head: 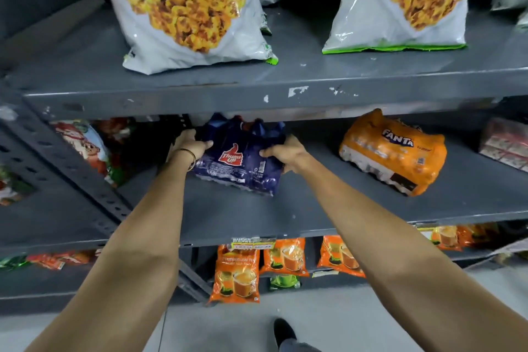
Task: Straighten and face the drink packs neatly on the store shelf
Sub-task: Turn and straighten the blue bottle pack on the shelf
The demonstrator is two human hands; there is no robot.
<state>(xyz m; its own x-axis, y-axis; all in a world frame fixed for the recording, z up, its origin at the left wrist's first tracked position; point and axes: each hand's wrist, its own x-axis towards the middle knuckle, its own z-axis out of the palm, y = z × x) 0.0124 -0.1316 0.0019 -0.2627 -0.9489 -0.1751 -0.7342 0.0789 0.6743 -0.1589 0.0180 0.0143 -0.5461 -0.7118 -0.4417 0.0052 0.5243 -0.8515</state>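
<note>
A dark blue Thums Up drink pack (238, 157) lies on the grey middle shelf (314, 208), turned a little so its label faces front-left. My left hand (190, 146) grips its left side and my right hand (285, 153) grips its right side. An orange Fanta drink pack (393, 151) lies further right on the same shelf, skewed at an angle and apart from the blue pack.
Two big snack bags (183, 8) (400, 0) stand on the shelf above. Red cartons (505, 143) sit at the far right, colourful packets (83, 143) at the left beyond a slotted upright (71, 168). Orange tea packs (237, 271) fill the shelf below.
</note>
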